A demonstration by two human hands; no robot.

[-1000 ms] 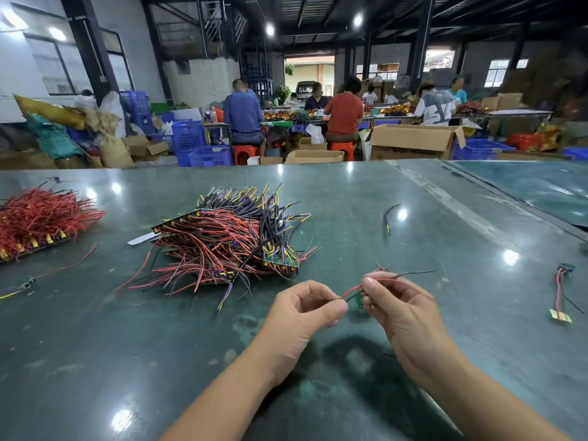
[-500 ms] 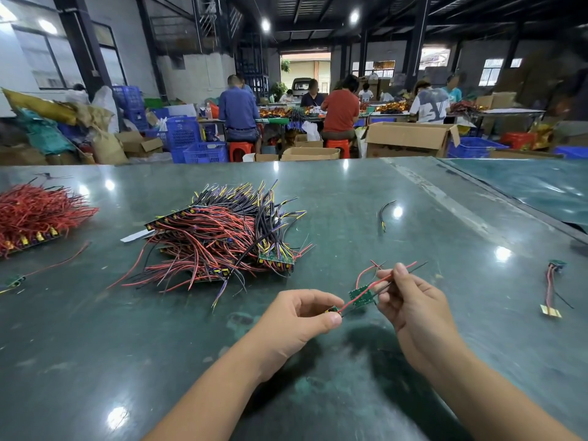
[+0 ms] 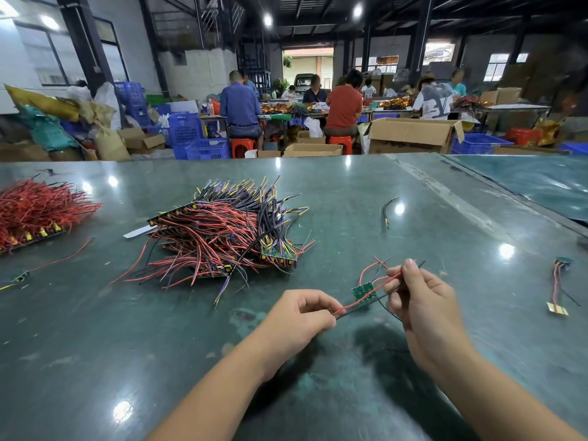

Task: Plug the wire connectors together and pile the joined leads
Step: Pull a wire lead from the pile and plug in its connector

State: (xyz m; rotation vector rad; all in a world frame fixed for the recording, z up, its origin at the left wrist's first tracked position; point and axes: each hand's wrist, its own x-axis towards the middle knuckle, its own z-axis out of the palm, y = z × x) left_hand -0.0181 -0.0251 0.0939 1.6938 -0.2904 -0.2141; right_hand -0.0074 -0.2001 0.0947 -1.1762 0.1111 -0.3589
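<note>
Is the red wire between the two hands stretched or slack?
Stretched. The red wire runs in a nearly straight line from the left hand up to the right hand, and both pinch it.

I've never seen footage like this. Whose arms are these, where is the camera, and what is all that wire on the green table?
There is no machine here: a person wears a camera on the head, so the one picture looks forward and down along their bare arms. The left hand pinches one end of a red and black wire pair. The right hand pinches the wires further along, and a small green circuit board hangs between the hands. On the dark green table lies a big pile of red and black leads, a heap of red wires at the far left, a loose short black wire, and a small wired piece at the right. Behind, other people sit working among boxes and blue crates.
</note>
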